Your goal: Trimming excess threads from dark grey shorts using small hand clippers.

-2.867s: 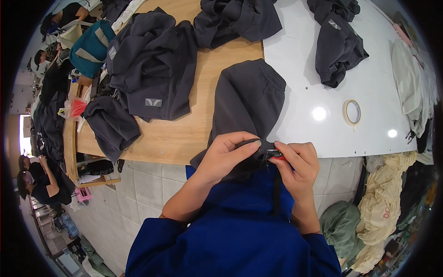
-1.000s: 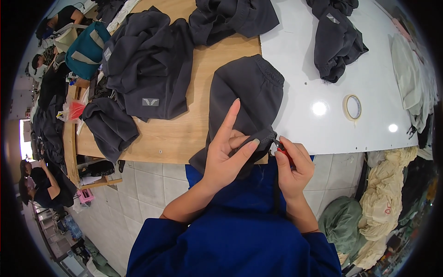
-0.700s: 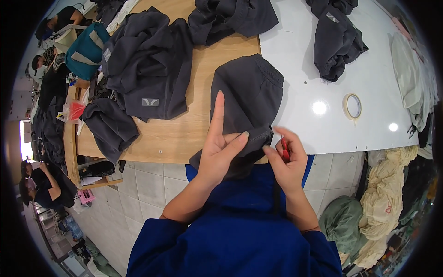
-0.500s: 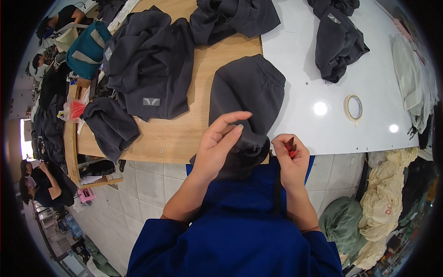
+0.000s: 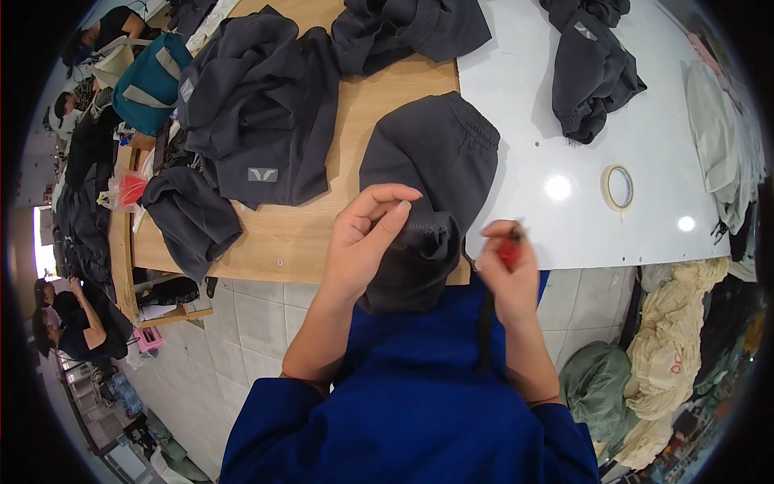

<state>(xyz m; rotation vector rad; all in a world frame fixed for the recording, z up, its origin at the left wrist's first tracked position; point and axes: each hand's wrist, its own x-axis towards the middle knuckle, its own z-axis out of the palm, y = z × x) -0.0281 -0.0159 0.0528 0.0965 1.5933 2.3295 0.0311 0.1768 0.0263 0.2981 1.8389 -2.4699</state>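
A dark grey garment (image 5: 427,145) with a gathered elastic edge lies over the near table edge, its lower end hanging towards my blue top. My left hand (image 5: 359,238) is over its left side, thumb and forefinger brought together just above the ribbed cuff (image 5: 431,234). Whatever is between those fingertips, perhaps a thread, is too small to make out. To the right of the cuff, apart from the cloth, my right hand (image 5: 512,270) is closed around small red thread snips (image 5: 509,252). Motion smears the fingers and the dark tips of the snips.
More dark grey garments lie on the wooden table (image 5: 387,105), including a large folded one (image 5: 250,113). On the white tabletop (image 5: 516,97) are another garment (image 5: 592,77) and a tape roll (image 5: 618,188). Cream cloth bundles (image 5: 669,347) stand at right. Co-workers are at far left.
My left hand has moved slightly left and up, its thumb and forefinger closer together. The right hand has risen with the snips. The cuff has shifted upward and its opening turned.
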